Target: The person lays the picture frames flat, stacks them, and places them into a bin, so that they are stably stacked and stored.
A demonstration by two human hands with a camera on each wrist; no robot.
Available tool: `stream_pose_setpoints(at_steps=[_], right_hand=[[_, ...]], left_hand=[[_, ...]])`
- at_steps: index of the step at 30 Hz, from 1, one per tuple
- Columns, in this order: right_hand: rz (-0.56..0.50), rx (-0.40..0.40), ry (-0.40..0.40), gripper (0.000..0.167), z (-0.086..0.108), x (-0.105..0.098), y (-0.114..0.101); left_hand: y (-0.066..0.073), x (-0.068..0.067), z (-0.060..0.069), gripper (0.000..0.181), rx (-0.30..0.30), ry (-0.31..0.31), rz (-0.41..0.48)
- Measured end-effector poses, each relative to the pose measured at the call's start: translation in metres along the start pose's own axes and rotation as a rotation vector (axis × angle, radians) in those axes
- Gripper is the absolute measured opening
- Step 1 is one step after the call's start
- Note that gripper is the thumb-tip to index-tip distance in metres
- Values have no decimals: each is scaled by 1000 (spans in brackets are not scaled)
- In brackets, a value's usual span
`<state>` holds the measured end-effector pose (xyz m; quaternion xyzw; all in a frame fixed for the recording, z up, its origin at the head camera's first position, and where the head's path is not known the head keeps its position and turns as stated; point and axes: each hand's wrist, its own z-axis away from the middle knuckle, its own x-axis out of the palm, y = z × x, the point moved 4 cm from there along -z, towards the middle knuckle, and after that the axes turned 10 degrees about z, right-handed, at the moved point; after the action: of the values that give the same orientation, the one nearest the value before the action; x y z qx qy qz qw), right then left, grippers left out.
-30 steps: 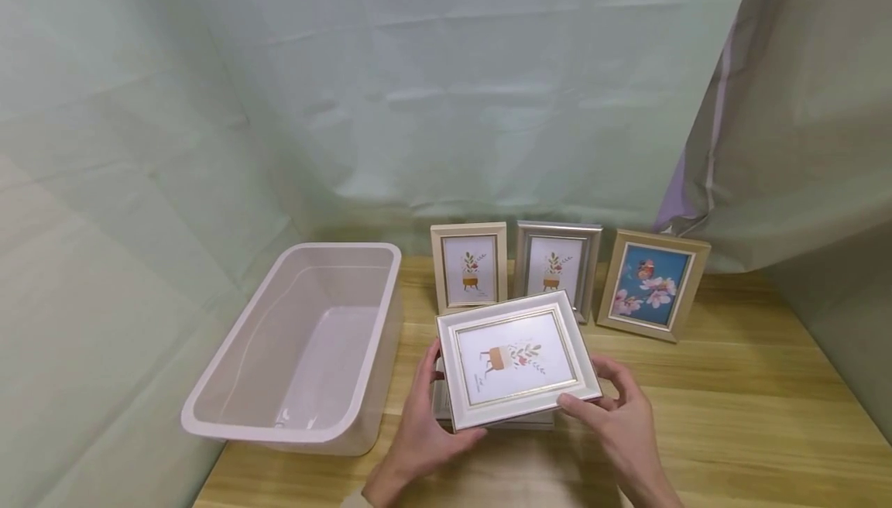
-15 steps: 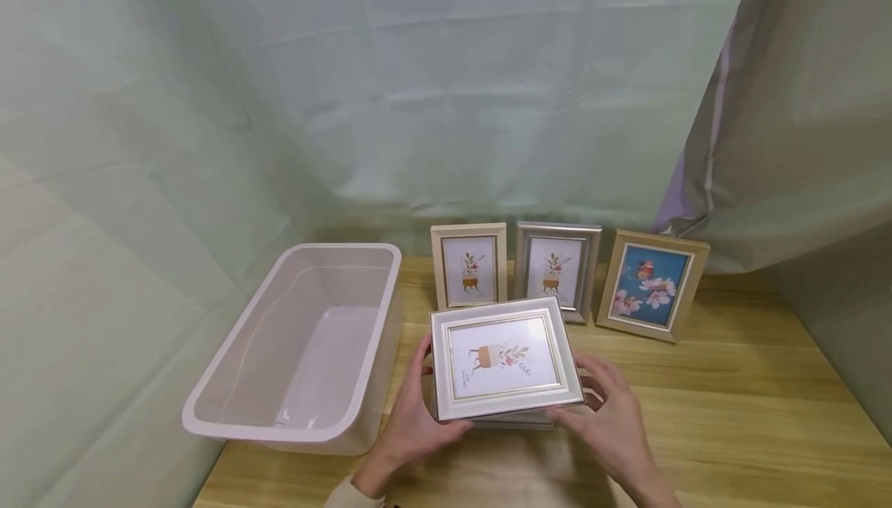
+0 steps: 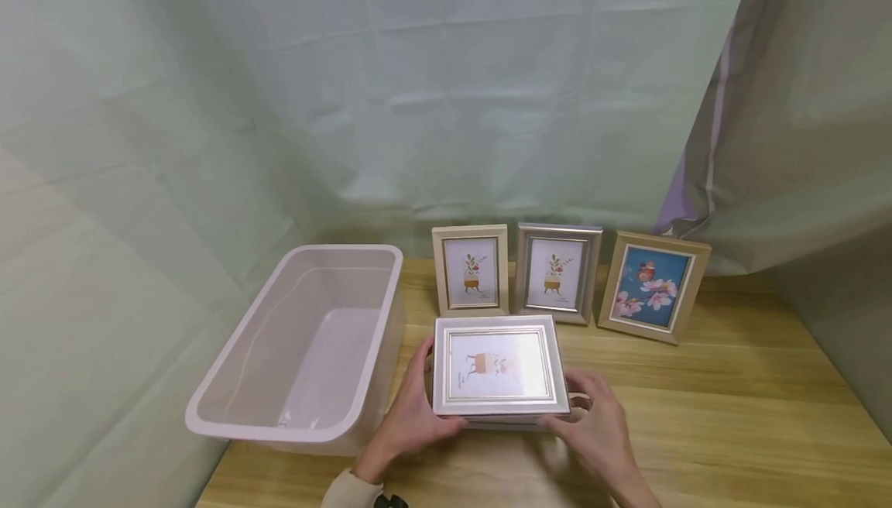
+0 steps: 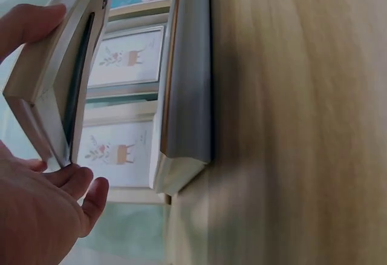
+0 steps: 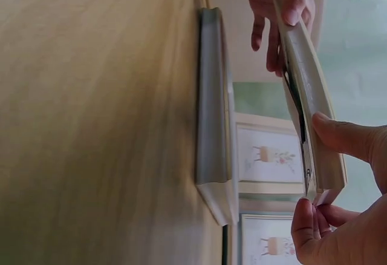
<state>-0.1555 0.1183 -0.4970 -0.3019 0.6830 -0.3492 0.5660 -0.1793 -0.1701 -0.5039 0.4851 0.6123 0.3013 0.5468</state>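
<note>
Both hands hold a white picture frame [image 3: 498, 365] flat, picture side up, one at each end. The left hand [image 3: 415, 407] grips its left end, thumb at the near edge; in the left wrist view that hand [image 4: 42, 198] has its fingers beneath. At the right end, the right hand [image 3: 592, 427] pinches the near corner, and the right wrist view shows its thumb and fingers [image 5: 347, 210] round it. Below, a second light frame [image 4: 190, 83] lies on the wooden table, with a gap between the two in the wrist views.
Behind stand a cream frame [image 3: 505, 307] and a silver frame [image 3: 595, 260], both with plant pictures, and a gold frame [image 3: 686, 291] with a blue flower picture. A deep white tub [image 3: 390, 322] stands at the left. Pale cloth [image 3: 453, 105] hangs behind the table [image 3: 753, 399].
The held frame has moved toward the person and lower, and has turned from tilted to nearly straight above the lying frame. Both hands have moved with it.
</note>
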Motion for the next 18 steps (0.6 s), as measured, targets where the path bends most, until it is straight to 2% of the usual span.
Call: stream_pose_setpoints(at_steps=[8,18], right_hand=[[12,5,-38,75,-1,10,8],[44,31,-88,77,-5,19,15]], left_hand=[[-14,0,-4,141,-79,-38,-77],[-29,0,-4,141,-169,-86,-76]])
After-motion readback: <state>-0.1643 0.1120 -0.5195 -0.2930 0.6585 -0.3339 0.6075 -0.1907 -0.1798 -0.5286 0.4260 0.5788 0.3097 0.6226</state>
